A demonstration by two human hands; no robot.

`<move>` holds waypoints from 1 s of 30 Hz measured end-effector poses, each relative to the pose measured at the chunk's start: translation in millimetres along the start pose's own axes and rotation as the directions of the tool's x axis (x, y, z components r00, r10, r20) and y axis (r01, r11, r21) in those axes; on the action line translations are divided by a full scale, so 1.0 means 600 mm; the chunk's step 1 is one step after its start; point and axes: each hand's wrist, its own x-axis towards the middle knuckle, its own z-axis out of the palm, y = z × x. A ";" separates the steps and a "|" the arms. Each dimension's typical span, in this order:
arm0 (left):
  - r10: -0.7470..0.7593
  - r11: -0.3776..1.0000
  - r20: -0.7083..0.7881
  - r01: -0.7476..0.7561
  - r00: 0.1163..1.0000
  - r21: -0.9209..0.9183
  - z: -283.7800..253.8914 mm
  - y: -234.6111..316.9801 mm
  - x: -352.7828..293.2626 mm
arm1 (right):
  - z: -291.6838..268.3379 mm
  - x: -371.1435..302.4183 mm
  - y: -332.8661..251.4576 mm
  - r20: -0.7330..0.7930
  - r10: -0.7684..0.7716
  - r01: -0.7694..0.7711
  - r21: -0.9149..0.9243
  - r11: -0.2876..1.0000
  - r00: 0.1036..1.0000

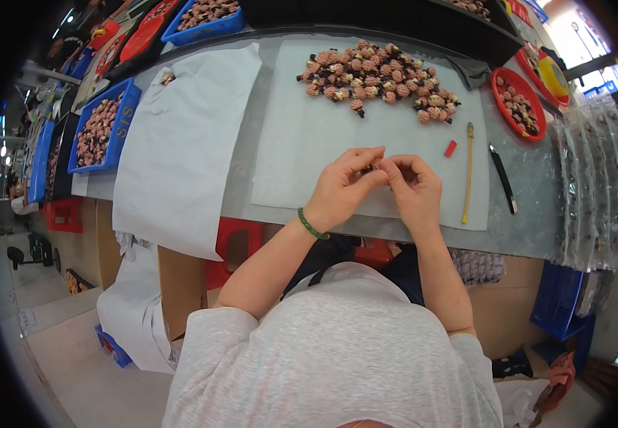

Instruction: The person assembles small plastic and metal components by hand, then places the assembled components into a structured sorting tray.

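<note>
My left hand [339, 187], with a green bracelet at its wrist, and my right hand [417, 191] meet over the near part of a white sheet [287, 164]. Between their fingertips they pinch one small pinkish-brown figurine [371, 167], mostly hidden by the fingers. Beyond the hands lies a heap of similar small figurines [370, 75], pink with dark and cream parts. To the right of my right hand are a small red block [451, 148], a thin yellow stick-like tool [469, 175] and a black pen-like tool [503, 180].
A red round tray [496, 89] of figurines stands at the right, beside stacked clear plastic blister trays [598, 178]. Blue bins [129, 121] with figurines are at the left and back. Another white sheet [180, 150] hangs over the table's front edge. A black bin [366, 16] borders the back.
</note>
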 end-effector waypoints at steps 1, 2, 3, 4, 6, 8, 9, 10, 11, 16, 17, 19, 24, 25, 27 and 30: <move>0.050 0.995 0.010 -0.051 0.999 0.086 0.001 -0.001 -0.002 | 0.000 -0.002 0.001 -0.023 -0.008 0.007 -0.040 0.999 1.000; 0.062 0.992 -0.017 -0.060 0.998 0.107 0.000 0.004 -0.002 | 0.002 -0.003 0.002 0.007 -0.018 0.019 -0.021 1.000 1.000; 0.021 0.999 -0.005 -0.021 1.000 0.041 -0.002 0.008 -0.003 | 0.005 -0.004 0.004 0.005 0.012 -0.012 0.005 1.000 1.000; -0.018 0.999 0.010 0.018 1.000 -0.027 -0.007 0.014 -0.002 | 0.009 -0.005 0.006 0.004 0.043 -0.043 0.031 0.999 0.999; -0.055 0.997 -0.001 0.055 0.999 -0.045 -0.026 0.031 0.000 | 0.014 -0.005 0.000 0.046 0.078 -0.085 0.171 0.982 0.996; -0.024 0.999 0.004 0.023 1.000 0.045 -0.043 0.057 0.008 | 0.023 -0.004 -0.001 0.079 0.118 -0.137 0.294 0.946 0.990; 0.071 0.990 -0.022 -0.067 0.997 0.126 -0.059 0.079 0.019 | 0.027 -0.005 0.002 0.073 0.105 -0.115 0.159 0.981 0.992; 0.138 0.962 -0.050 -0.122 0.989 0.244 -0.084 0.109 0.035 | 0.030 -0.006 0.006 0.064 0.089 -0.091 0.018 0.996 0.994; 0.195 0.909 -0.102 -0.141 0.975 0.393 -0.110 0.148 0.054 | 0.032 -0.008 0.010 0.068 0.089 -0.091 0.018 0.996 0.994; 0.556 0.425 -0.309 0.056 0.771 0.904 -0.375 0.192 0.171 | 0.043 -0.017 0.020 0.101 0.076 -0.064 -0.113 0.991 0.992; 0.530 0.378 -0.385 0.196 0.755 0.905 -0.432 0.178 0.183 | 0.043 -0.017 0.020 0.098 0.071 -0.060 -0.110 0.992 0.993; 0.530 0.322 -0.462 0.336 0.710 0.885 -0.509 0.146 0.190 | 0.041 -0.016 0.021 0.104 0.095 -0.083 -0.119 0.989 0.990; 0.490 0.246 -0.461 0.389 0.740 0.888 -0.562 0.099 0.203 | 0.040 -0.016 0.019 0.109 0.093 -0.079 -0.126 0.989 0.990; 0.452 0.193 -0.448 0.405 0.771 0.893 -0.565 0.092 0.206 | 0.041 -0.016 0.018 0.110 0.093 -0.078 -0.134 0.988 0.990; 0.409 0.112 -0.461 0.458 0.787 0.882 -0.549 0.088 0.211 | 0.038 -0.016 0.020 0.099 0.100 -0.085 -0.144 0.986 0.990; 0.331 -0.075 -0.472 0.521 0.817 0.850 -0.549 0.072 0.217 | 0.039 -0.016 0.025 0.093 0.090 -0.076 -0.142 0.987 0.992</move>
